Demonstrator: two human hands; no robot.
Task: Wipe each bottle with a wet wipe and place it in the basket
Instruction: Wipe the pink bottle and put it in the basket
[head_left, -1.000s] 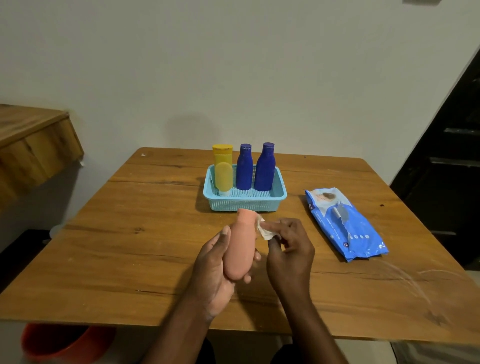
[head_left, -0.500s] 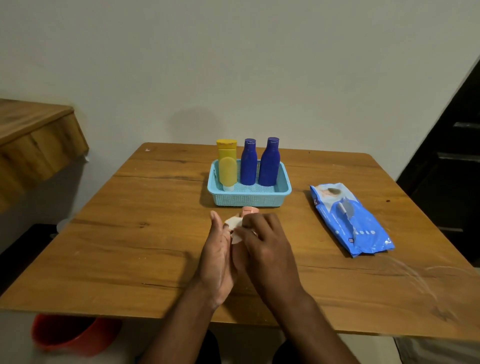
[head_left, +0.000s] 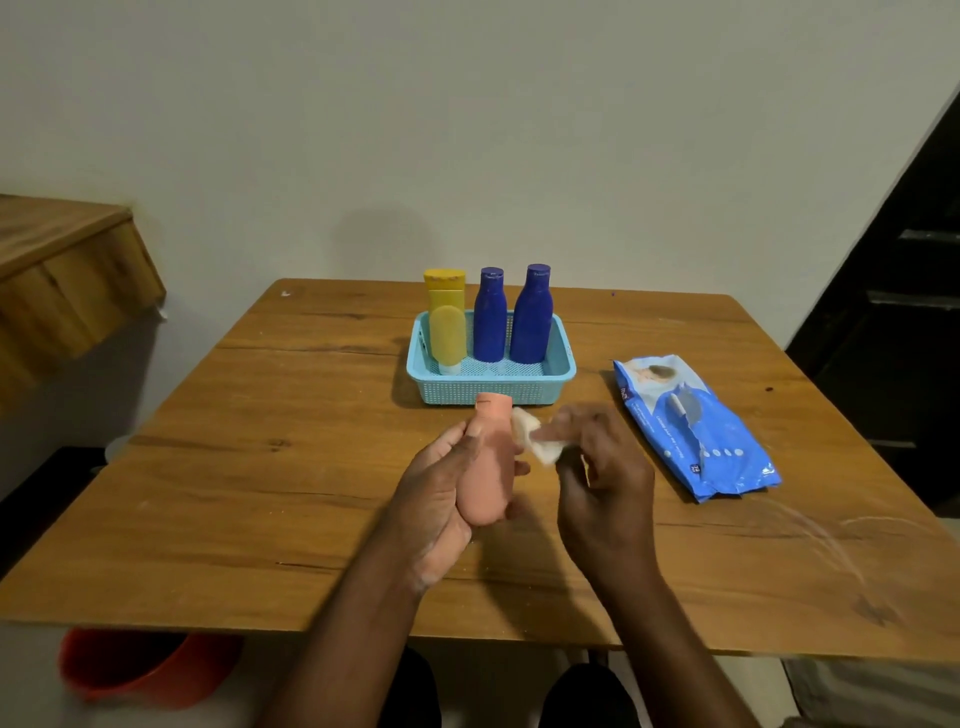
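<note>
- A person's left hand (head_left: 441, 499) curls its fingers round a peach bottle (head_left: 488, 457), held cap-forward above the middle of the wooden table (head_left: 260, 467).
- The right hand (head_left: 597, 467) pinches a white wet wipe (head_left: 535, 439) between thumb and fingers, just beside the bottle's neck.
- A light blue basket (head_left: 488, 387) near the table's far edge holds a yellow bottle (head_left: 445, 322) and two blue bottles (head_left: 511, 317), all upright.
- A blue wipes pack (head_left: 691, 421) lies toward the right edge.

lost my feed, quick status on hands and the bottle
Left hand grips peach bottle. Right hand pinches wet wipe beside it. Three bottles in blue basket; nothing blocking.
</note>
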